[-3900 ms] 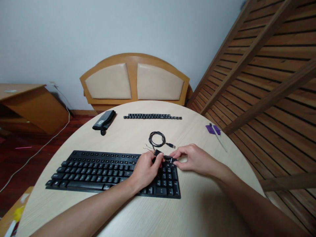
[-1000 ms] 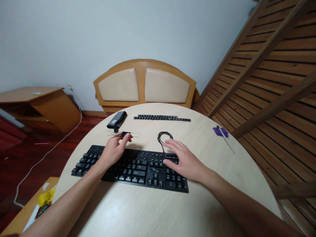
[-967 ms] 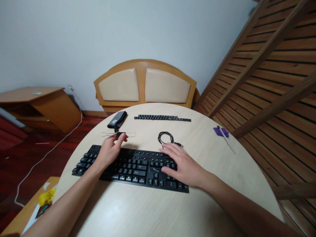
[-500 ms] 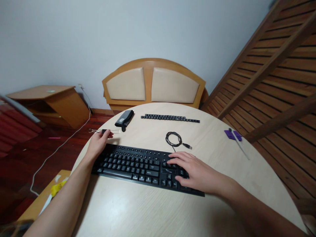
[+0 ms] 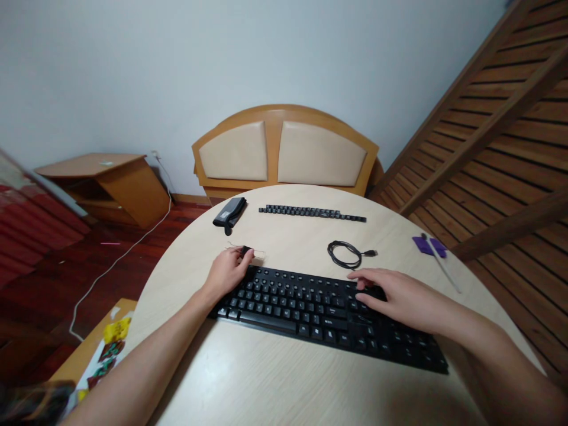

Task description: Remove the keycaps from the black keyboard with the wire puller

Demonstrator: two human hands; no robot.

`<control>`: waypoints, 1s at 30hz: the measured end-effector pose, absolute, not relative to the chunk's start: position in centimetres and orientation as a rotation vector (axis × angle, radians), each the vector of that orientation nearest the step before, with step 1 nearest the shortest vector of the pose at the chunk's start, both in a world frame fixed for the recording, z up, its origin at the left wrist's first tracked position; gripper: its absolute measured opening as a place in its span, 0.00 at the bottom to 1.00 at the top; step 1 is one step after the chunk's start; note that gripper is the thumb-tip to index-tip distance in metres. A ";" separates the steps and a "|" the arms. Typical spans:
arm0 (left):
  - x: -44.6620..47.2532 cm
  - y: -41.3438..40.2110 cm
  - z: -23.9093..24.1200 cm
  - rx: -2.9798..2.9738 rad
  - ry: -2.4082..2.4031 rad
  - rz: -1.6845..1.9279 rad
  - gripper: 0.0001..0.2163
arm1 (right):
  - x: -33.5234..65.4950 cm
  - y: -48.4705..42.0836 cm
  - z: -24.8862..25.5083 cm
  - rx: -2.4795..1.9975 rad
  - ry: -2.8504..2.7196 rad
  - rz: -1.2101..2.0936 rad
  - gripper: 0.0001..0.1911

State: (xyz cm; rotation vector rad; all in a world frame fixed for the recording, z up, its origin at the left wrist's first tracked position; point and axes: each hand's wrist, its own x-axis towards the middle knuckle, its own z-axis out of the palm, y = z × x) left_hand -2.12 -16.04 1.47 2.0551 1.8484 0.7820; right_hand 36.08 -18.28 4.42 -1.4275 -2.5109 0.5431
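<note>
Keyboard point(image 5: 306, 309), lower centre of the frame: its top row looks bare, while most lower keycaps remain on; loose keycaps point(image 5: 310, 212) already line the desk point(image 5: 266, 384) at upper centre. Left hand's point(image 5: 228, 270) grip is clamped on a wire puller point(image 5: 246, 251); right hand's point(image 5: 396, 294) grip stands apart over the keyboard's right part, contact unclear.

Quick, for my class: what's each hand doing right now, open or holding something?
Left hand: closed, holding a small black tool with wire ends.
Right hand: open, thumb and fingers apart over the keyboard.
</note>
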 end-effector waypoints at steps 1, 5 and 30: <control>-1.6 -16.3 1.5 2.111 1.846 0.756 0.21 | 36.1 -18.2 4.5 -1.451 -2.513 0.514 0.16; 0.4 -17.2 1.9 2.351 1.805 0.669 0.18 | 35.6 -18.4 5.3 -1.523 -2.554 0.429 0.14; -4.6 -15.3 4.1 2.247 1.298 0.738 0.18 | 26.8 -20.4 3.3 -1.138 -2.779 0.693 0.44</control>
